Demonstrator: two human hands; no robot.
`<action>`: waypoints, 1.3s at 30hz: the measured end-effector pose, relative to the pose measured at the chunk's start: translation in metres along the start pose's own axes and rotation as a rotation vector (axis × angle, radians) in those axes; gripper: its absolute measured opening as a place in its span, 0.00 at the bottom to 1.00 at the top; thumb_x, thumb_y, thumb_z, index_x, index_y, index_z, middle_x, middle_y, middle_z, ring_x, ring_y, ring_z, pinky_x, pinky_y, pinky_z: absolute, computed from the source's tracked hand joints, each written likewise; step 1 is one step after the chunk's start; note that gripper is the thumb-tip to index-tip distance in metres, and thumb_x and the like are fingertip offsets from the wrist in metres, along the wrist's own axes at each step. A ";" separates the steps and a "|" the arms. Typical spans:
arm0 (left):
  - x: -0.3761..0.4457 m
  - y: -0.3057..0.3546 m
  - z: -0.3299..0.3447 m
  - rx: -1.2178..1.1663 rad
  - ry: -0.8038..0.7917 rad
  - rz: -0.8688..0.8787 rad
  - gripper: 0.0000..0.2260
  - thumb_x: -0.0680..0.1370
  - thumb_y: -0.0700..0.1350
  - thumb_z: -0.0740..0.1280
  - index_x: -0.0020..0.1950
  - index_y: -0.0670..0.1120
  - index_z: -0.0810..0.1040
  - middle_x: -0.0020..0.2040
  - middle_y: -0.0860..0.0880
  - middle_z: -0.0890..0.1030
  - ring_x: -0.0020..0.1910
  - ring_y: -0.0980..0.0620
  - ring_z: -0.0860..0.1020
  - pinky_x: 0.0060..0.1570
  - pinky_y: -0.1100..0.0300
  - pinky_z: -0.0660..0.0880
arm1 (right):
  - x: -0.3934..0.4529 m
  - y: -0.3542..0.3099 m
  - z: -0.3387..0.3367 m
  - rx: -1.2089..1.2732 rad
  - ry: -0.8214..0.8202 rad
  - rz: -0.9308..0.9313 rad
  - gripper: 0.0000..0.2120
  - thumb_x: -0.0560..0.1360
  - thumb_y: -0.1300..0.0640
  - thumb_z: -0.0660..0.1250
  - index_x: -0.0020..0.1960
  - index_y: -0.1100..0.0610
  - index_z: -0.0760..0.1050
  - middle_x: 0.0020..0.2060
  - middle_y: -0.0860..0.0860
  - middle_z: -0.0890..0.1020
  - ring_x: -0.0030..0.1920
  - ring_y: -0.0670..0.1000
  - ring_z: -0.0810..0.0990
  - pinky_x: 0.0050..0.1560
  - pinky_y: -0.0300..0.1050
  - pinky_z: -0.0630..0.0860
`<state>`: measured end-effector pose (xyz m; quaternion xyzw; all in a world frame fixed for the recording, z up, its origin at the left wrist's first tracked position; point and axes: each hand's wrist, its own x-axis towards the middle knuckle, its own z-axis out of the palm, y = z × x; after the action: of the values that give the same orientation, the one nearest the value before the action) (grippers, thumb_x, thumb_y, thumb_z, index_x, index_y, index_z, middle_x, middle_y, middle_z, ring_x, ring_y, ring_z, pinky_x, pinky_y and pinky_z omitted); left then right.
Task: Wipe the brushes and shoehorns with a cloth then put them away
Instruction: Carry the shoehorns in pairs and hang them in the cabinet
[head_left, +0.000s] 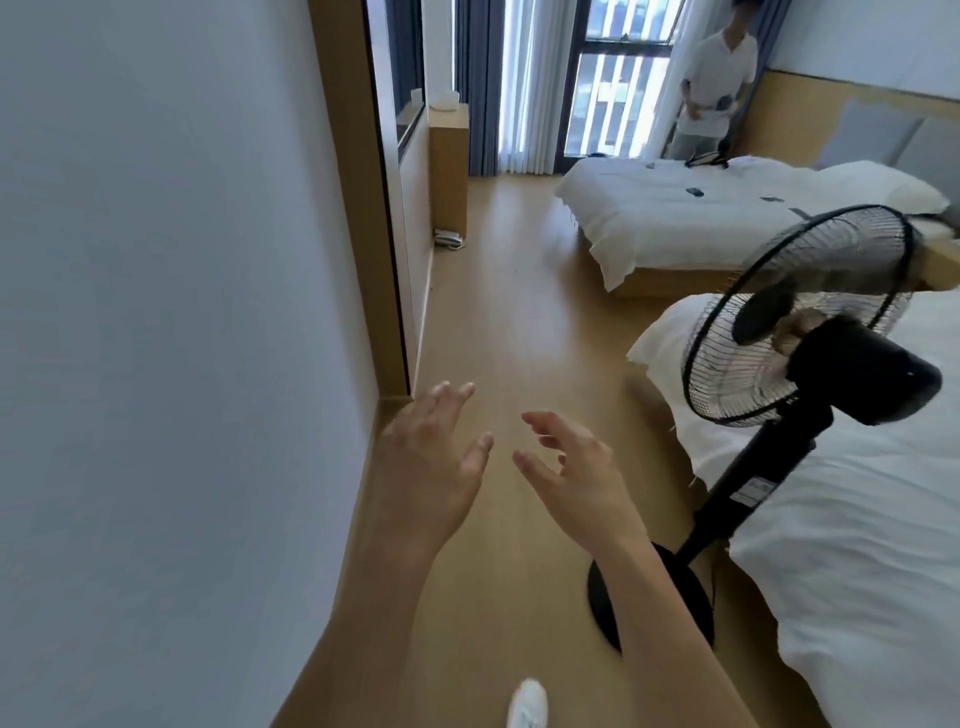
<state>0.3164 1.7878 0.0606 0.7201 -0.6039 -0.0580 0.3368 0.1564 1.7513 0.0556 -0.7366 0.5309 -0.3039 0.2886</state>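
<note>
1. No text, brand, number or sign can be read anywhere in the head view.
2. The black pedestal fan (810, 317) carries a pale label (753, 491) on its pole, near the edge of the near bed (857, 545); its print is too small and blurred to make out.
3. The small dark items (695, 192) lying on the far bed (675, 218) show no legible marks.

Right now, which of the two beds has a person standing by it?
The far bed by the window. A person stands at its far side. The near bed has only the black fan beside it.
</note>
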 end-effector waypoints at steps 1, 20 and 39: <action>0.016 -0.006 0.004 -0.004 0.001 -0.009 0.24 0.77 0.55 0.68 0.72 0.57 0.67 0.71 0.54 0.71 0.70 0.51 0.71 0.69 0.51 0.66 | 0.019 0.003 0.006 -0.001 -0.002 -0.007 0.20 0.78 0.49 0.69 0.69 0.48 0.74 0.62 0.45 0.78 0.60 0.43 0.76 0.60 0.43 0.75; 0.411 -0.055 0.091 0.079 0.043 -0.109 0.24 0.79 0.52 0.67 0.74 0.55 0.66 0.74 0.53 0.68 0.73 0.53 0.65 0.72 0.52 0.62 | 0.458 0.043 0.044 0.109 -0.044 -0.081 0.19 0.76 0.50 0.71 0.66 0.48 0.76 0.58 0.45 0.81 0.58 0.45 0.78 0.56 0.41 0.74; 0.833 -0.009 0.309 -0.138 -0.211 0.235 0.25 0.77 0.49 0.69 0.73 0.52 0.68 0.70 0.50 0.72 0.67 0.47 0.72 0.65 0.45 0.69 | 0.816 0.182 -0.034 -0.069 0.294 0.257 0.23 0.77 0.43 0.68 0.71 0.44 0.70 0.69 0.45 0.75 0.66 0.46 0.74 0.66 0.49 0.75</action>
<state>0.3921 0.9025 0.0882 0.6096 -0.7105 -0.1345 0.3246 0.2256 0.9171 0.0565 -0.6199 0.6672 -0.3502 0.2190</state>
